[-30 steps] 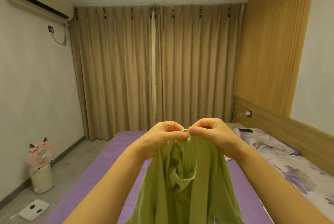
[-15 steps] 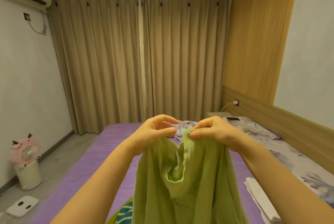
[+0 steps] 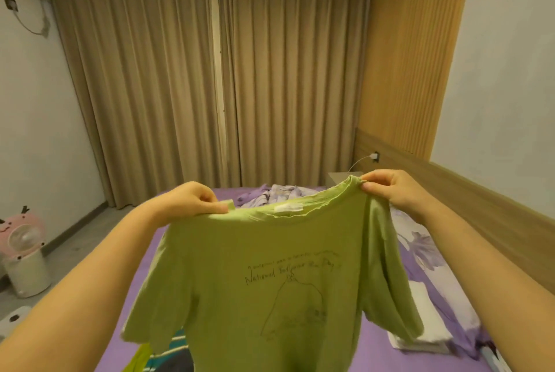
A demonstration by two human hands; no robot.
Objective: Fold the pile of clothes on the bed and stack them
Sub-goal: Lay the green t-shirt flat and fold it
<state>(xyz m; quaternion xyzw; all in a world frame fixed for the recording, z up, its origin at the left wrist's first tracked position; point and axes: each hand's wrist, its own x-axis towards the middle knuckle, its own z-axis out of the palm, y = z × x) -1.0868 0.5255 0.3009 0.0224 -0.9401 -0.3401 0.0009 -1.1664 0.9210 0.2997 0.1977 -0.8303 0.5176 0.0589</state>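
Right at the bottom of the frame, a striped teal garment [image 3: 168, 355] is poking out from under the hanging hem, lying on the purple bed sheet [image 3: 372, 362]. Filling the lower middle is the green t-shirt [image 3: 270, 281], hanging spread out in the air with a faint line drawing and handwritten text showing through, plus a white label at the neckline. The left hand [image 3: 192, 202] is pinching the shirt's shoulder left of centre, thumb and fingers curled tight on the fabric. The right hand [image 3: 390, 188] is doing the same on the right of centre, fingers curled round the collar edge and sitting a bit higher in the frame. So the shirt is being held up over the bed, both sleeves drooping.

At lower right a folded white cloth [image 3: 426, 329] is lying on the sheet, next to a floral pillow [image 3: 420, 245]. Past the neckline, mid frame, a crumpled lilac pile of clothes [image 3: 276, 193] is sitting on the bed. At far left a pink fan [image 3: 22, 236] is standing on the floor. Tan curtains [image 3: 210, 71] are covering the back wall.
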